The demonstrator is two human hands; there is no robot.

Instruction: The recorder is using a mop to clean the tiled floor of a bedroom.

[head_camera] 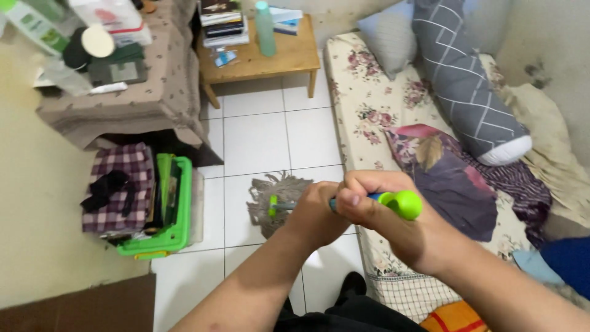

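Gripping one mop [278,192]: left hand [321,212], right hand [375,200]; two pillows [430,55].

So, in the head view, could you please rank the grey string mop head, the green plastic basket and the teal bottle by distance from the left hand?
1. Grey string mop head, just left of the left hand.
2. Green plastic basket, on the floor, farther left.
3. Teal bottle, on the wooden table, top.

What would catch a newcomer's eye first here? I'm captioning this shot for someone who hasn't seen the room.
First, the two hands at the centre: the right hand and the left hand both grip a mop handle with a bright green end, its stringy mop head resting on the white tiled floor. To the right lies a floral mattress with a grey bolster; to the left stands a green basket.
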